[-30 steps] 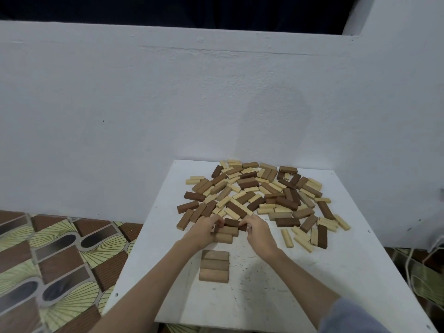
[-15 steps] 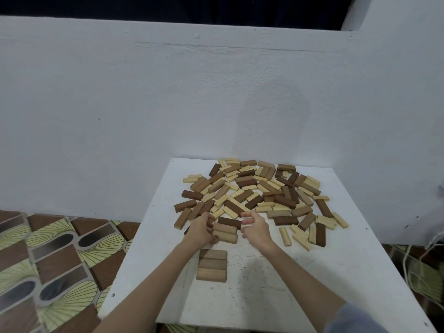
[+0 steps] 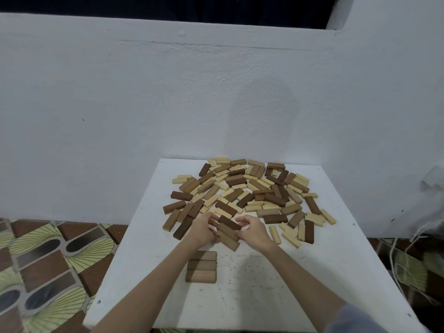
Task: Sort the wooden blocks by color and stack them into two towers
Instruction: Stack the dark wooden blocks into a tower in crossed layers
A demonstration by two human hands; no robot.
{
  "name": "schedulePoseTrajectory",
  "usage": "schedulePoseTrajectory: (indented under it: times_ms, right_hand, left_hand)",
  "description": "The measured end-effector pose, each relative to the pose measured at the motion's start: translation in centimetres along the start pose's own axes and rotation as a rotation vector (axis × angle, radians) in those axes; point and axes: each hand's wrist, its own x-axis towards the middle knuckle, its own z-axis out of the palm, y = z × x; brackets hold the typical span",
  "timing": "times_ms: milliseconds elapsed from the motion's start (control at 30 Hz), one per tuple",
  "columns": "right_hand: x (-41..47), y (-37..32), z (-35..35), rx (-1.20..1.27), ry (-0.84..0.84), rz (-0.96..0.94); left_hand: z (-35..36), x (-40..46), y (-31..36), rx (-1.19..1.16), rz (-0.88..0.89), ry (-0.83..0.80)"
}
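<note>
Both sets of fingers are curled around the same small bundle: the left hand clasps one end and the right hand pinches the other end of three brown blocks held side by side. The bundle sits tilted, its right end lower and nearer the person, and the darkest of the three lies on the far side. Whether it touches the table or hangs just above it I cannot tell.

Just nearer the front edge, under the left forearm, a row of three mid-brown blocks lies flat with long sides touching (a first layer, by the look of it).

Beyond the hands, the scattered pile of blocks covers the far half of the tabletop, reaching almost to the back edge. Pale, mid-brown and dark pieces are mixed together, lying at every angle, some overlapping. A dark block lies just left of the left hand, and several pale ones trail toward the right edge.

The table stands against a white wall. A patterned floor of brown and yellow-green shapes shows past the left edge, and pale cords hang beside the right edge. A grey sleeve covers the right upper arm.
</note>
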Motion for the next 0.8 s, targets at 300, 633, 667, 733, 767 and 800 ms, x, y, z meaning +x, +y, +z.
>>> schedulePoseTrajectory:
  times_ms: [300,633,667,733,767,800]
  right_hand:
    - [-2.1,1.6,-3.4,-0.146,-0.02,0.09]
    - [-3.7,2.2,-7.0,-0.23,-0.11,0.056]
    - [-3.6,2.1,-7.3,-0.303,-0.135,0.019]
    - [-3.5,1.8,-7.6,-0.486,-0.165,-0.056]
    - [-3.4,1.7,-7.5,-0.549,-0.175,-0.085]
    - [-3.4,1.6,-7.3,-0.58,-0.187,-0.112]
  left_hand:
    - [3.0,-0.3,1.9,0.016,0.053,-0.073]
    - [4.2,-1.1,3.8,0.17,0.215,-0.024]
    - [4.1,-1.1,3.8,0.227,0.218,-0.083]
    - [4.1,-1.3,3.6,0.385,0.198,-0.186]
    - [4.2,-1.5,3.5,0.44,0.181,-0.216]
    - [4.4,-1.6,3.4,0.466,0.172,-0.23]
